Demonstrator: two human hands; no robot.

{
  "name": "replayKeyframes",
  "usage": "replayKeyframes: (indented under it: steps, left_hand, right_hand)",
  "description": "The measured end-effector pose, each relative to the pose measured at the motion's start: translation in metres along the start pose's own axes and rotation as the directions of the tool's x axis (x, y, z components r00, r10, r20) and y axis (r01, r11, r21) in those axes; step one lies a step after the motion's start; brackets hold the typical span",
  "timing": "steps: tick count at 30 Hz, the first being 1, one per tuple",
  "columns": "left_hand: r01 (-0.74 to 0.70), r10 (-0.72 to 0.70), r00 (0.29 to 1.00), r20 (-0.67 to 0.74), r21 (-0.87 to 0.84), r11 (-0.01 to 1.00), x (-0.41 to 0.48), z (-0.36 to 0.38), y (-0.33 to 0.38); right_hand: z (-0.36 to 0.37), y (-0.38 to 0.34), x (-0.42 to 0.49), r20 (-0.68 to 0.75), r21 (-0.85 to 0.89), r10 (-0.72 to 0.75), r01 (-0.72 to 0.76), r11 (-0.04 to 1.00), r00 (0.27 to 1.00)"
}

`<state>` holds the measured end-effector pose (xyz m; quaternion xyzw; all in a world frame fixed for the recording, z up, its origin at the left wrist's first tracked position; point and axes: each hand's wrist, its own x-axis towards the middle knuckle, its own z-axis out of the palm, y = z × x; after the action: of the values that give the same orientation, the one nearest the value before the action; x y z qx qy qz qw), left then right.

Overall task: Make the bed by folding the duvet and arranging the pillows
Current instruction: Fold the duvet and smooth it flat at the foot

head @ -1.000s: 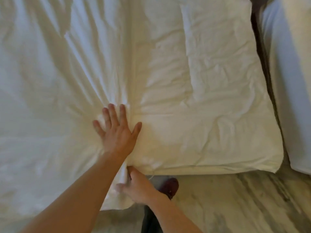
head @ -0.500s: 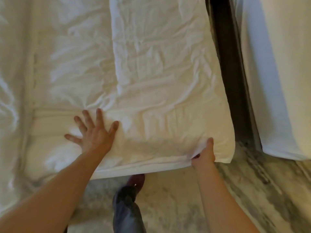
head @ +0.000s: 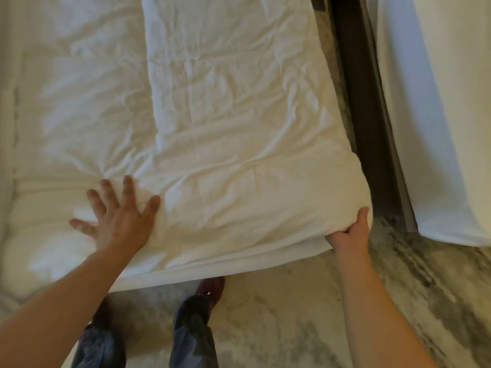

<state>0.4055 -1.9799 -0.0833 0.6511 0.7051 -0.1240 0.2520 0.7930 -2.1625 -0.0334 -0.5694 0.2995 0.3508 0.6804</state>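
Having shifted right, the right hand (head: 349, 235) is gripping the duvet (head: 239, 128) by its near-right corner, curled fingers beneath, while the left hand (head: 119, 219) is pressing it spread-fingered; folding is continuing, pillows out of view.

There are no words, numbers or signs to read here. The white duvet (head: 239, 128) at 12 o'clock is plain, with no label showing. The floor (head: 292, 314) at 6 o'clock has only grey swirls, no writing.

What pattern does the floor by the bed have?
Marbled: the floor is cream with grey veining, best seen in the head view.
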Motion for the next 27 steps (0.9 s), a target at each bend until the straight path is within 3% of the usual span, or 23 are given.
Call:
replayKeyframes:
  steps: [6, 10, 14, 17, 19, 21, 23, 24, 25, 27]
  left_hand:
    - [-0.086, 0.087, 0.996, -0.034, 0.050, 0.995, -0.019, 0.004, -0.007]
    - [-0.145, 0.147, 0.989, -0.013, 0.113, 0.983, -0.029, 0.009, -0.021]
    - [-0.236, 0.242, 0.969, -0.049, 0.094, 0.967, -0.018, 0.005, -0.022]
    - [-0.270, 0.268, 0.963, 0.033, 0.088, 0.959, -0.006, 0.008, -0.021]
    - [-0.264, 0.258, 0.961, 0.097, 0.056, 0.963, 0.000, 0.008, -0.023]
    - [-0.276, 0.273, 0.950, 0.148, -0.004, 0.961, 0.003, 0.005, -0.026]
    - [-0.264, 0.297, 0.932, 0.208, -0.174, 0.949, 0.003, -0.013, -0.027]
    - [-0.216, 0.311, 0.913, 0.265, -0.334, 0.918, 0.005, -0.031, -0.027]
    - [-0.097, 0.324, 0.889, 0.322, -0.559, 0.823, 0.005, -0.055, -0.028]
    - [0.258, 0.369, 0.831, 0.415, -0.877, 0.406, 0.006, -0.111, -0.039]
  right_hand:
    - [-0.048, -0.024, -0.005, 0.026, -0.116, -0.128, 0.130, 0.985, 0.991]
    - [-0.078, 0.001, -0.001, -0.124, -0.289, -0.111, 0.071, 0.955, 0.986]
    - [-0.054, -0.004, 0.003, -0.238, -0.319, -0.168, 0.087, 0.944, 0.957]
    - [-0.032, -0.021, -0.014, -0.296, -0.334, -0.210, 0.105, 0.937, 0.932]
    - [0.001, -0.032, -0.038, -0.243, -0.319, -0.292, 0.208, 0.925, 0.925]
    - [0.055, -0.038, -0.078, -0.090, -0.280, -0.418, 0.380, 0.882, 0.904]
    - [0.122, -0.028, -0.135, 0.175, -0.249, -0.584, 0.609, 0.753, 0.793]
    - [0.154, -0.014, -0.165, 0.340, -0.196, -0.641, 0.718, 0.668, 0.689]
    - [0.181, 0.007, -0.195, 0.492, -0.140, -0.662, 0.802, 0.580, 0.565]
    - [0.214, 0.071, -0.247, 0.752, -0.128, -0.557, 0.907, 0.401, 0.353]
